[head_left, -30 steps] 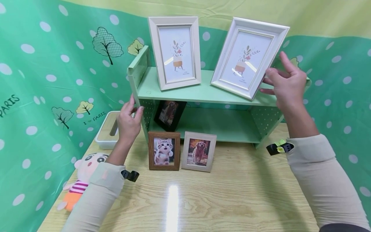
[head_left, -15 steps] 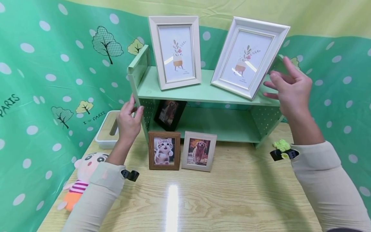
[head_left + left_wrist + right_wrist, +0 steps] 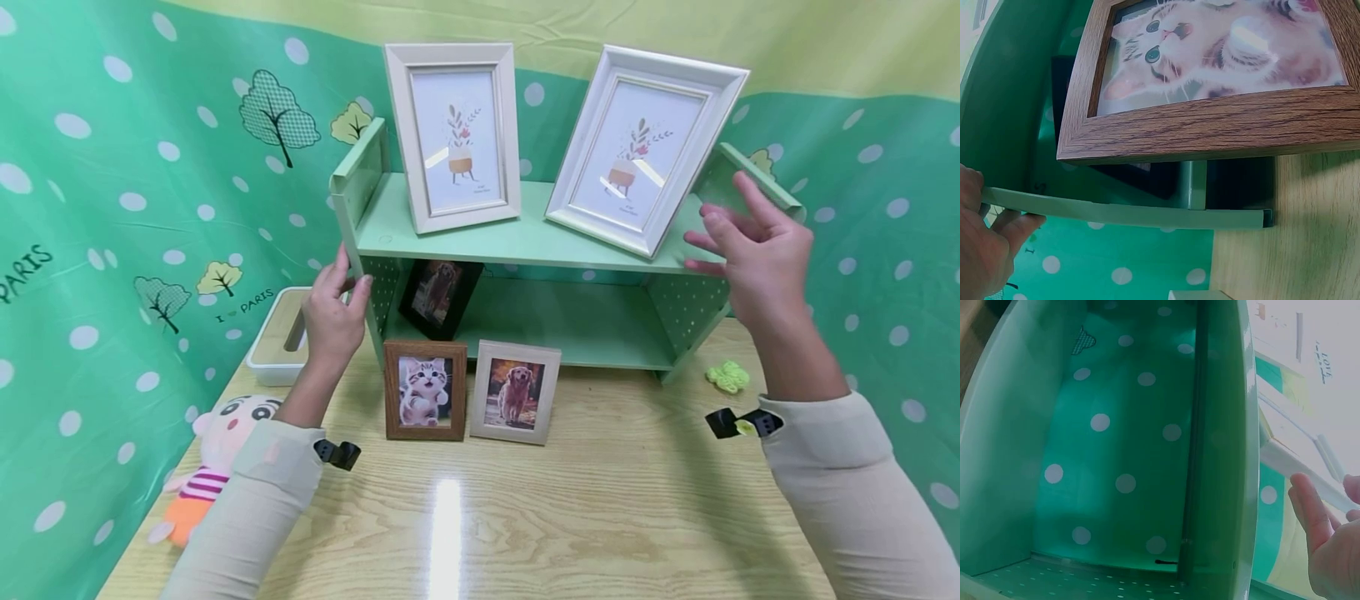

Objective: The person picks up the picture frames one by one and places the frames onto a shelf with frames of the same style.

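A light green shelf (image 3: 525, 242) stands on the table. My left hand (image 3: 335, 312) holds the front edge of its left side panel, thumb and a finger at either side of it in the left wrist view. Two pale picture frames with a potted-plant print stand on the top board: an upright cream frame (image 3: 498, 167) and a tilted white frame (image 3: 585, 212). My right hand (image 3: 772, 258) hovers at the shelf's right end, fingers spread, beside the white frame with a gap between. A black frame (image 3: 468, 292) leans inside at the lower left.
A brown cat-photo frame (image 3: 393, 392) and a cream dog-photo frame (image 3: 551, 392) stand before the shelf. A wood-lidded white box (image 3: 270, 342) and a plush doll (image 3: 225, 442) are at left. A lime crocheted piece (image 3: 727, 377) lies at right.
My right hand has drawn back from the white frame's side, rightward and down. The lime crocheted piece has come into full view. My left hand and the frames stay put.
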Available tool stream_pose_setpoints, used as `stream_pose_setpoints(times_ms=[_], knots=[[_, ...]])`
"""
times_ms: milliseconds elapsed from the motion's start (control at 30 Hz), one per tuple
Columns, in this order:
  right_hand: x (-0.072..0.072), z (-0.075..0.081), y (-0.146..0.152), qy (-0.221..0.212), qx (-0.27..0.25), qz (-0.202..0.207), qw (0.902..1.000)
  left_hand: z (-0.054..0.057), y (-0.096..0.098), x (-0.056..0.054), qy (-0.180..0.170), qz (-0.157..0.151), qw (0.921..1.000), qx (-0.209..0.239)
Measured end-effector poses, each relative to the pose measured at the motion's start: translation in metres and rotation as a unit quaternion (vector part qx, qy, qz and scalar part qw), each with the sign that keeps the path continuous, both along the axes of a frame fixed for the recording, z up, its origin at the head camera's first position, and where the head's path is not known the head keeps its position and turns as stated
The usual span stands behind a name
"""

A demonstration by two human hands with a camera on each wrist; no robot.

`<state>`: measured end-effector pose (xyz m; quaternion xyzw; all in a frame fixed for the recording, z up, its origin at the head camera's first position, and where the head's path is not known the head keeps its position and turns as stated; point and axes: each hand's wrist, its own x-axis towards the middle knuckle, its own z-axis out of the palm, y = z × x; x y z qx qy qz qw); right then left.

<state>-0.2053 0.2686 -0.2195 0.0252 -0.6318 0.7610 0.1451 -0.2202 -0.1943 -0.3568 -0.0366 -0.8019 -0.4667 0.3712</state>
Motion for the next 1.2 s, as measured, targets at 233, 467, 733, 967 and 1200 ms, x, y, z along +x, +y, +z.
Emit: stream_pose_setpoints(times_ms=[233, 467, 733, 967, 1200], knots=[[0.012, -0.008, -0.003, 0.0, 0.018, 0.003, 0.9998, -0.002, 0.0, 0.0, 0.003, -0.001, 1.0, 0.003], [0.023, -0.015, -0.005, 0.014, 0.028, 0.017, 0.9993, -0.002, -0.001, -0.001, 0.006, 0.0, 1.0, 0.003], [0.03, -0.029, -0.007, 0.019, 0.082, 0.021, 0.9963, -0.002, -0.001, -0.002, -0.002, 0.003, 1.0, 0.001], [0.036, -0.046, -0.006, 0.026, 0.108, 0.04, 0.993, -0.001, 0.0, -0.002, 0.002, 0.001, 1.0, -0.001], [0.04, -0.058, -0.005, 0.02, 0.13, 0.048, 0.9902, 0.0, 0.001, -0.001, 0.001, -0.001, 1.0, -0.002]])
